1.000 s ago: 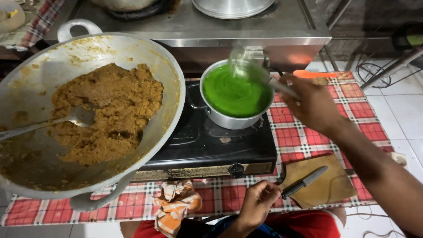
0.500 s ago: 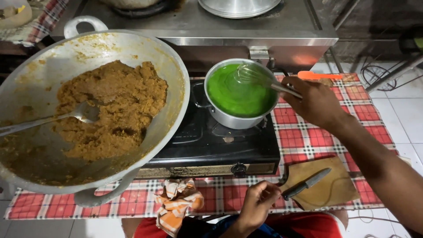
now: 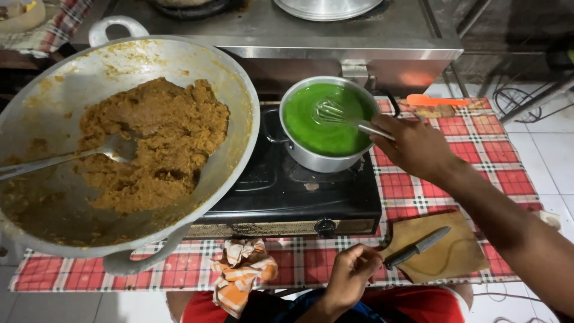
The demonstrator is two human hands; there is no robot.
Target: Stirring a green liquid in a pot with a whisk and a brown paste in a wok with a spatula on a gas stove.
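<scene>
My right hand [image 3: 415,146] grips the handle of a metal whisk [image 3: 335,113] whose wires sit in bright green liquid inside a small metal pot [image 3: 317,158]. The pot stands on the right burner of a black two-burner stove [image 3: 299,197]. My left hand [image 3: 350,272] rests near my lap at the table's front edge, fingers loosely curled, holding nothing, close to the stove's knob and to a knife [image 3: 415,248].
A big metal wok [image 3: 233,119] of brown crumbly mash with a spoon [image 3: 113,148] fills the left. A wooden board [image 3: 445,254] holds the knife. An orange striped cloth [image 3: 242,269] hangs at the front. An orange spatula [image 3: 433,100] lies behind on the red checked tablecloth [image 3: 502,173].
My right hand has swung the whisk through the green liquid, from the pot's far side toward its middle. My left hand has barely moved.
</scene>
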